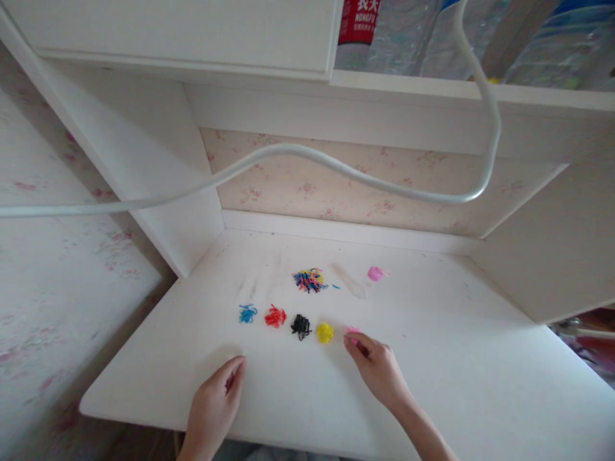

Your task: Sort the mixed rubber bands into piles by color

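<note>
My right hand (377, 365) is pinched at the near edge of a small pink pile of rubber bands (353, 330), partly covering it. Whatever its fingertips hold is too small to make out. Left of that pile, a row of small loop-like rubber bands lies sorted by colour: a yellow pile (325, 332), a black pile (301, 326), a red pile (275, 315) and a blue pile (247, 313). Behind the row is a mixed-colour pile (310, 280), with a loose blue band (336, 287) beside it. My left hand (216, 397) is closed near the front edge, thumb against fingers; its contents are hidden.
A clear container with a pink cap (375, 273) lies toward the back of the white desk (432, 358). A white cable or bar (298, 150) curves across the view above the desk. Plastic-wrapped bottles (408, 38) stand on the shelf overhead.
</note>
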{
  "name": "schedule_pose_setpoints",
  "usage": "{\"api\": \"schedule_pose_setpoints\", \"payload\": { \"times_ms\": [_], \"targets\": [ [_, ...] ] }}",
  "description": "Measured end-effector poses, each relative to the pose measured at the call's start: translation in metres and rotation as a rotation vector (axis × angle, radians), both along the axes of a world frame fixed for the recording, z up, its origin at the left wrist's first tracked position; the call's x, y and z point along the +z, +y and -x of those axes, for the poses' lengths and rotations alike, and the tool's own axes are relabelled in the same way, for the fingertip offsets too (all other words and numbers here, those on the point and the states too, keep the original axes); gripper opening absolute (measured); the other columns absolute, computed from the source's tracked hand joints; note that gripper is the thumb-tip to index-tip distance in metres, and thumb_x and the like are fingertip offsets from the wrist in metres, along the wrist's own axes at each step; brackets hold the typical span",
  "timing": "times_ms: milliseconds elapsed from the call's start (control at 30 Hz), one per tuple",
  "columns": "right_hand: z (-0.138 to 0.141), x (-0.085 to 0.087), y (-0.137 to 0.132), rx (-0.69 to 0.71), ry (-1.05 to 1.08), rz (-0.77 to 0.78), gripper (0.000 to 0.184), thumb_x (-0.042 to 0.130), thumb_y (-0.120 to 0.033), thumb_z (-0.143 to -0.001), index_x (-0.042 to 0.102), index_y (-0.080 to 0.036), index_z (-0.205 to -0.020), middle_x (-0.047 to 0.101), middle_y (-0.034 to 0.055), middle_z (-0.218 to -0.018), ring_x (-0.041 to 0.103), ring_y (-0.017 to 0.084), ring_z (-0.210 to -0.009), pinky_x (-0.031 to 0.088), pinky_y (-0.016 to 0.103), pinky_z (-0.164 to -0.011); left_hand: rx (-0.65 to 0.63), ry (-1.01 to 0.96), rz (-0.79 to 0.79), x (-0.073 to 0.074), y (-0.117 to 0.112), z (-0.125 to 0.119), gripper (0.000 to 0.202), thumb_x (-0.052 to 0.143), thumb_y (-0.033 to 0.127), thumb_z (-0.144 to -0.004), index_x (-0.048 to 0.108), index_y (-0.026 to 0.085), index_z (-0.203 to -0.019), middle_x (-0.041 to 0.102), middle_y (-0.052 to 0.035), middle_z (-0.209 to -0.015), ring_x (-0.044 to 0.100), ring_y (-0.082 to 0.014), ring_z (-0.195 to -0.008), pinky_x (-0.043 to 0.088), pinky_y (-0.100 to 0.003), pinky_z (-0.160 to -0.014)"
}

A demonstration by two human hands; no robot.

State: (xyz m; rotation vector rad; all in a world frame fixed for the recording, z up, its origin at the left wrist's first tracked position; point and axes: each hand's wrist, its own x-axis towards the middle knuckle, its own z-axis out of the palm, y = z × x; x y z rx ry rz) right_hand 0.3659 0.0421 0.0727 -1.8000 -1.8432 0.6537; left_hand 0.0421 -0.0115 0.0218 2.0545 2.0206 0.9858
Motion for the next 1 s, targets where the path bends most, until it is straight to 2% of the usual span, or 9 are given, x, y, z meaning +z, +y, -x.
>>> {"api": "schedule_pose_setpoints", "payload": {
  "times_ms": [67, 133, 267, 367, 567, 833, 1000],
  "targets": [
    [0.012, 0.011, 0.035, 0.076, -0.149, 0.021, 0.042, 0.033, -0.044, -0.091, 0.067, -0.023, -0.103, 0.065, -0.0019, -0.068, 0.058, 0.010, -0.061, 0.041, 0.018, -0.059, 0.014, 0.021, -0.042, -0.004, -0.001, 0.007, 0.028, 0.044, 0.039, -0.089, 0.065, 0.022, -0.091, 0.074, -0.0008, -0.082, 0.069, -0.0130, -0.066, 0.053, -0.017, -0.058],
    [0.023, 0.016, 0.072, 0.082, -0.209, 0.027, 0.039, 0.034, -0.038, -0.091, 0.065, -0.024, -0.109, 0.068, -0.0008, -0.076, 0.060, 0.011, -0.066, 0.041, 0.019, -0.062, 0.020, 0.053, -0.059, -0.008, -0.002, 0.008, 0.026, 0.044, 0.037, -0.089, 0.065, 0.022, -0.092, 0.074, -0.0007, -0.084, 0.069, -0.0129, -0.067, 0.053, -0.018, -0.059],
    [0.037, 0.015, 0.132, 0.094, -0.341, 0.037, 0.038, 0.036, -0.034, -0.090, 0.062, -0.027, -0.117, 0.069, 0.0033, -0.098, 0.062, 0.015, -0.086, 0.041, 0.023, -0.072, 0.021, 0.129, -0.068, -0.014, -0.004, 0.003, 0.022, 0.045, 0.033, -0.090, 0.063, 0.022, -0.095, 0.073, -0.0002, -0.084, 0.069, -0.0122, -0.066, 0.052, -0.019, -0.058],
    [0.042, 0.010, 0.158, 0.120, -0.434, 0.062, 0.037, 0.037, -0.032, -0.091, 0.061, -0.029, -0.119, 0.065, 0.0047, -0.110, 0.059, 0.017, -0.096, 0.041, 0.024, -0.077, -0.002, 0.175, -0.055, -0.014, -0.008, 0.000, 0.020, 0.045, 0.028, -0.090, 0.062, 0.022, -0.097, 0.072, -0.0002, -0.082, 0.068, -0.0122, -0.066, 0.050, -0.020, -0.059],
    [0.043, 0.005, 0.173, 0.179, -0.559, 0.100, 0.035, 0.036, -0.033, -0.092, 0.064, -0.031, -0.114, 0.064, 0.0033, -0.107, 0.058, 0.017, -0.098, 0.040, 0.024, -0.076, -0.008, 0.190, -0.011, -0.012, -0.010, -0.002, 0.019, 0.044, 0.025, -0.090, 0.061, 0.023, -0.098, 0.070, 0.0000, -0.080, 0.066, -0.0121, -0.067, 0.047, -0.021, -0.061],
    [0.046, 0.011, 0.166, 0.228, -0.624, 0.073, 0.036, 0.032, -0.037, -0.095, 0.064, -0.032, -0.110, 0.064, 0.0006, -0.107, 0.058, 0.015, -0.097, 0.039, 0.022, -0.073, -0.002, 0.216, -0.005, -0.011, -0.010, -0.003, 0.018, 0.045, 0.025, -0.089, 0.062, 0.023, -0.097, 0.070, 0.0001, -0.078, 0.066, -0.0122, -0.065, 0.046, -0.022, -0.059],
    [0.042, 0.017, 0.159, 0.191, -0.664, 0.074, 0.038, 0.031, -0.032, -0.094, 0.068, -0.026, -0.100, 0.066, 0.0041, -0.105, 0.059, 0.017, -0.096, 0.039, 0.025, -0.074, -0.013, 0.227, -0.039, -0.012, -0.010, -0.002, 0.018, 0.045, 0.024, -0.089, 0.062, 0.023, -0.096, 0.070, 0.0000, -0.078, 0.066, -0.0121, -0.066, 0.047, -0.022, -0.061]
  ]
}}
